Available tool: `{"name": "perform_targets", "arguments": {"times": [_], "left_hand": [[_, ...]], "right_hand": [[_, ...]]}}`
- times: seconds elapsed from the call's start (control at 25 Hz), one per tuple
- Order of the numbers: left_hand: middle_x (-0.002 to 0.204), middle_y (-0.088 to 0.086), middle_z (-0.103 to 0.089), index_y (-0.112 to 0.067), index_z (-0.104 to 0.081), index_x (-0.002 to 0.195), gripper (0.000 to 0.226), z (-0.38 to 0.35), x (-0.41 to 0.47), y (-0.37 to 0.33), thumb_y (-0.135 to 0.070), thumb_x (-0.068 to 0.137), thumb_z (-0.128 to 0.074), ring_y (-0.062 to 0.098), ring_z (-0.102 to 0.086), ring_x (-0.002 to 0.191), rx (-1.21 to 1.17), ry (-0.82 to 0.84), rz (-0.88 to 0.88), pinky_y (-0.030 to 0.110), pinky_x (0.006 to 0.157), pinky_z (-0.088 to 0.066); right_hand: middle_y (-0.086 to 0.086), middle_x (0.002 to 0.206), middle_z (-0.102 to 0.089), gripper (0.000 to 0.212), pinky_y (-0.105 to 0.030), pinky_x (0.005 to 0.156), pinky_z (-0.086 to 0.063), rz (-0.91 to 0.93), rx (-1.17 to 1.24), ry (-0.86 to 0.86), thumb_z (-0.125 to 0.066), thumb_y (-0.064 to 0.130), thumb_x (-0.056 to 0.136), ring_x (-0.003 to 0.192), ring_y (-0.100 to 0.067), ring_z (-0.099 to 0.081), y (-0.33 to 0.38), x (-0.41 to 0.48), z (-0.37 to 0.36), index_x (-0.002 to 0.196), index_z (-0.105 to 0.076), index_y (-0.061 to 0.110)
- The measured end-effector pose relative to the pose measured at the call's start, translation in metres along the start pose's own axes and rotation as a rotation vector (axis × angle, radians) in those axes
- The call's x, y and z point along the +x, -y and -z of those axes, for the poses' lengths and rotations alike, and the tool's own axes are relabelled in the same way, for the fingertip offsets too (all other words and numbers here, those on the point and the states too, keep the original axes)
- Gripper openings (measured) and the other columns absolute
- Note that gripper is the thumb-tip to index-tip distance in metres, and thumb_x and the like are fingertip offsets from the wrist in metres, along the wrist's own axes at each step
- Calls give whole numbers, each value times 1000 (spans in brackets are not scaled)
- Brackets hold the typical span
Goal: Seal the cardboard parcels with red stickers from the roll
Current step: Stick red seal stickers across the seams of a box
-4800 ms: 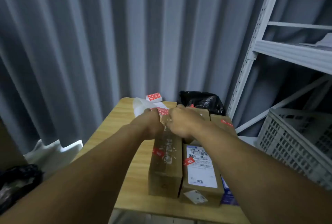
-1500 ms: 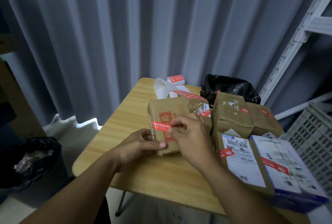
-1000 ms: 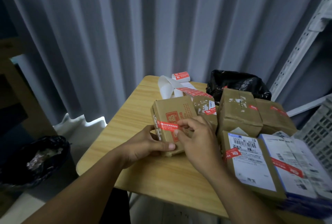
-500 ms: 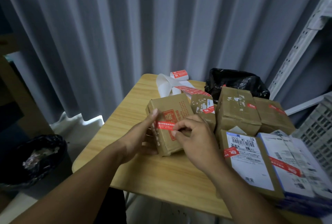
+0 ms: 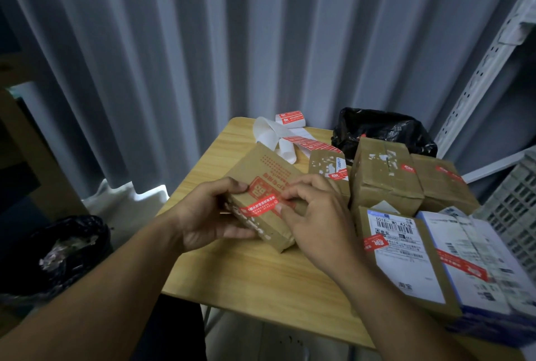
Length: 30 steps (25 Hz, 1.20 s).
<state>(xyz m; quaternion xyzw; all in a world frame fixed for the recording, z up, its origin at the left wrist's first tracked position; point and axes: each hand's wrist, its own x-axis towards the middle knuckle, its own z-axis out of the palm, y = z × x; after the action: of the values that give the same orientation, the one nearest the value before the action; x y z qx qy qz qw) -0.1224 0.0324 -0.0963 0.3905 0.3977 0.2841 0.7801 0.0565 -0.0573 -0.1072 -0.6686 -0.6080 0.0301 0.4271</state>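
Observation:
My left hand [image 5: 208, 215] grips the near left edge of a flat brown parcel [image 5: 262, 169] with red print, lifted and tilted over the wooden table [image 5: 261, 270]. A red sticker [image 5: 259, 207] runs across its top and wraps over the edge. My right hand [image 5: 316, 215] presses fingertips on the sticker's right end. The sticker roll [image 5: 290, 118] stands at the table's far edge, and its white backing strip [image 5: 269, 137] with red stickers trails toward the parcels.
Several other parcels with red stickers fill the table's right side, among them a taped brown box [image 5: 383, 175] and a labelled one [image 5: 403, 259]. A black bag [image 5: 380, 131] lies behind them. A black bin [image 5: 58, 250] stands at lower left, a white crate [image 5: 516, 201] at right.
My left hand has shifted from the parcel's near side to grip its left edge and tilted the parcel up. My right fingers stay on the sticker.

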Motion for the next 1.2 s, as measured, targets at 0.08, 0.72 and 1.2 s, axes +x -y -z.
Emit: {"name": "perform_targets", "arguments": {"times": [0.08, 0.72, 1.2], "left_hand": [[99, 19, -74, 2, -66, 114, 40, 1, -2, 5, -9, 76, -69, 39, -71, 100, -76, 51, -14, 61, 86, -57], [130, 26, -65, 6, -63, 124, 41, 14, -3, 21, -6, 84, -65, 41, -60, 125, -176, 110, 3, 57, 102, -47], [120, 10, -73, -14, -69, 120, 53, 25, -9, 13, -23, 68, -76, 28, -66, 117, 124, 3, 55, 48, 105, -49]], "right_hand": [[12, 109, -59, 11, -20, 94, -40, 25, -23, -20, -81, 20, 80, 110, -7, -48, 0, 0, -1, 90, -76, 19], [3, 151, -45, 10, -5, 108, -12, -106, 77, -72, -74, 8, 83, 143, -13, -29, 11, -15, -22, 78, -70, 17], [4, 151, -46, 11, -28, 115, -33, -144, 178, -25, -72, 6, 86, 140, -13, -40, 8, -17, -22, 82, -73, 16]]}}
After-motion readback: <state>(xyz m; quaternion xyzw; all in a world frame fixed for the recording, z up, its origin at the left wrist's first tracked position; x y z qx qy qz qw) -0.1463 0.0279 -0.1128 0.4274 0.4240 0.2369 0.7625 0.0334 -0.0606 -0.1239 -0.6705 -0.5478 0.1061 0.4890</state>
